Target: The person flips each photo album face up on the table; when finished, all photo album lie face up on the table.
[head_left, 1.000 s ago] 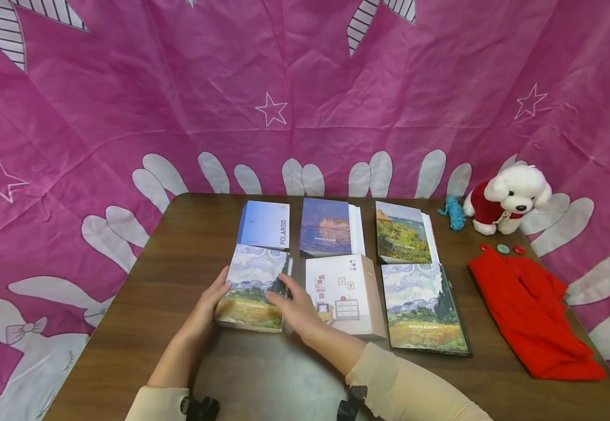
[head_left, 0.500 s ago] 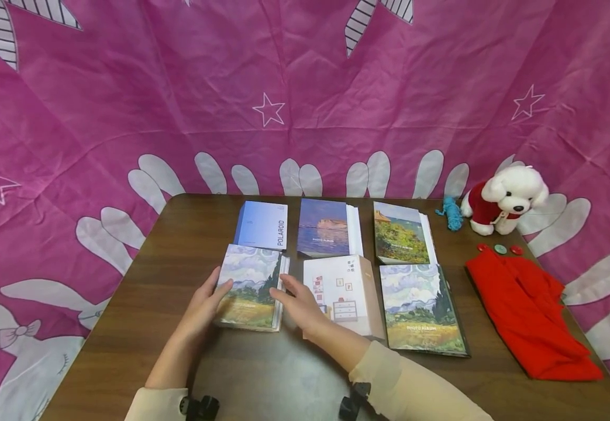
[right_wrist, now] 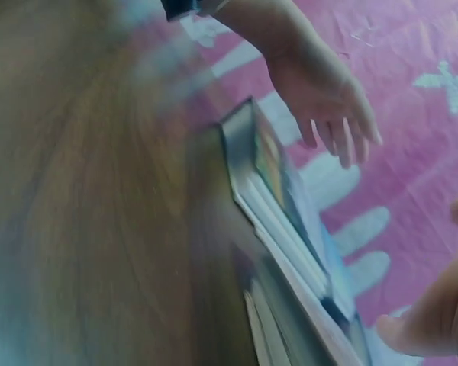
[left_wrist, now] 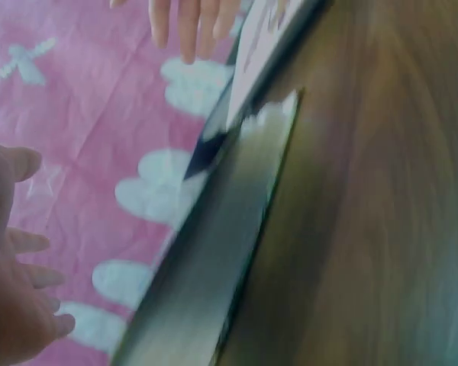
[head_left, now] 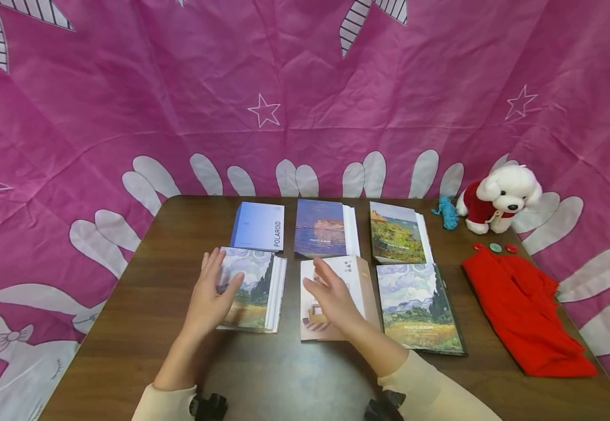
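Observation:
Both hands are raised over the front row of photo albums. My left hand is over the left edge of a landscape-painting photo album, fingers spread and holding nothing. In the right wrist view, a gap shows between the left hand and that album's cover. My right hand is above the white album with a drawn-room cover and partly hides it. Its fingers are loosely bent around nothing. The left wrist view shows the right hand's fingertips hanging free at the top.
Behind stand the blue Polaroid album, a sea-cliff album and a garden album. Right of the white album lies another landscape album. Further right are red cloth, buttons, blue yarn and a plush dog.
Both hands have let go of the left landscape album and lifted. The right hand has moved right, over the white album. The landscape album's page edges show more on its right.

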The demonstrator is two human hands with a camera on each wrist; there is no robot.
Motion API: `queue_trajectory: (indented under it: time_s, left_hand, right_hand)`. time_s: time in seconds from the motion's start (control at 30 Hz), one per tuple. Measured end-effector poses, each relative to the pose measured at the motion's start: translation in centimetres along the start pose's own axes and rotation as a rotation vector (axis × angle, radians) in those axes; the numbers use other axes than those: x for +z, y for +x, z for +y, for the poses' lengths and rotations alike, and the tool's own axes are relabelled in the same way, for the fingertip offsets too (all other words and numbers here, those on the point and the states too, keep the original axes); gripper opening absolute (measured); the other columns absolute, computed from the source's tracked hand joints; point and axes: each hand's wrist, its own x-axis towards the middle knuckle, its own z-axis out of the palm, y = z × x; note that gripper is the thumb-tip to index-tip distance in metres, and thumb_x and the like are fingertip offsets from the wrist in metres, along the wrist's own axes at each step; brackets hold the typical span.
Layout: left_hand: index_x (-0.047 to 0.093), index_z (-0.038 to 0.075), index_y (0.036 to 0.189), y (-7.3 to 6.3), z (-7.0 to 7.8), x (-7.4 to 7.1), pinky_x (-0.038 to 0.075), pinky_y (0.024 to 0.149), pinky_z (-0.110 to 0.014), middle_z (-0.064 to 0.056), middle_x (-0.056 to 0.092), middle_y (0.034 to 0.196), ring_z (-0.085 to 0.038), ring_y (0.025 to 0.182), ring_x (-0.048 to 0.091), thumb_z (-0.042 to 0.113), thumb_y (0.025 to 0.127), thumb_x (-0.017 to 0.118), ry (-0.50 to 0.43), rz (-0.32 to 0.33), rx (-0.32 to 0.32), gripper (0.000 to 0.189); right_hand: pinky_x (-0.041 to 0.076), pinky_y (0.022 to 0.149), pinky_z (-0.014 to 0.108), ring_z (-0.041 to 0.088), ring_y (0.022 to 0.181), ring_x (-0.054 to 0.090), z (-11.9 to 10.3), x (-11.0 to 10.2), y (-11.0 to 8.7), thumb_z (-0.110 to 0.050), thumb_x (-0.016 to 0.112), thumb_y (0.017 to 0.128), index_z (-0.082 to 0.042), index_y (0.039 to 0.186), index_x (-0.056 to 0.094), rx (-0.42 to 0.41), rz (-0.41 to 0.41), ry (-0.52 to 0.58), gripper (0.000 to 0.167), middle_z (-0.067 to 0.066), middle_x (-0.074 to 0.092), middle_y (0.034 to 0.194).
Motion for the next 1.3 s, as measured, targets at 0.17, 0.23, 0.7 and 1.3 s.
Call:
queue_trajectory:
  time_s: [0.17, 0.23, 0.7, 1.3]
  left_hand:
    - [0.039, 0.002, 0.154, -0.5, 2.3, 2.3, 0.015, 0.12, -0.062, -0.015, 0.029, 0.164, -0.036, 0.154, 0.014, 0.03, 0.099, 0.066, -0.08, -0.006, 0.082, 0.067]
    - [0.04, 0.004, 0.154, -0.8, 3.1, 3.4, 0.017, 0.12, -0.062, -0.014, 0.03, 0.164, -0.036, 0.153, 0.017, 0.029, 0.099, 0.066, -0.106, -0.029, 0.106, 0.066]
    - [0.039, 0.003, 0.154, -2.2, 5.1, 9.7, 0.023, 0.12, -0.056, -0.012, 0.027, 0.165, -0.034, 0.15, 0.027, 0.035, 0.099, 0.064, -0.207, -0.219, 0.097, 0.068]
    - [0.034, -0.007, 0.153, -2.1, 5.0, 12.4, 0.011, 0.123, -0.051, -0.022, 0.013, 0.166, -0.037, 0.153, 0.013, 0.027, 0.097, 0.068, -0.42, -0.378, -0.047, 0.074]
  right_hand:
    - [0.03, 0.118, 0.051, 0.038, 0.148, 0.029, 0.1, -2.7, -0.8, -0.024, 0.062, 0.102, -0.002, 0.158, 0.029, -0.044, 0.066, -0.054, 0.069, 0.016, 0.029, 0.164]
    - [0.029, 0.118, 0.053, 0.04, 0.148, 0.029, 0.2, -3.6, -1.1, -0.026, 0.062, 0.102, -0.004, 0.158, 0.03, -0.052, 0.098, -0.078, 0.068, 0.015, 0.028, 0.164]
    - [0.02, 0.123, 0.049, 0.034, 0.15, 0.026, 2.6, -6.1, -1.9, -0.02, 0.062, 0.101, -0.005, 0.157, 0.033, 0.092, 0.236, -0.084, 0.065, 0.018, 0.033, 0.162]
    - [0.031, 0.116, 0.047, 0.034, 0.14, 0.041, 2.5, -5.0, -2.0, -0.023, 0.046, 0.108, 0.0, 0.149, 0.046, 0.142, 0.343, 0.039, 0.047, 0.021, 0.047, 0.151]
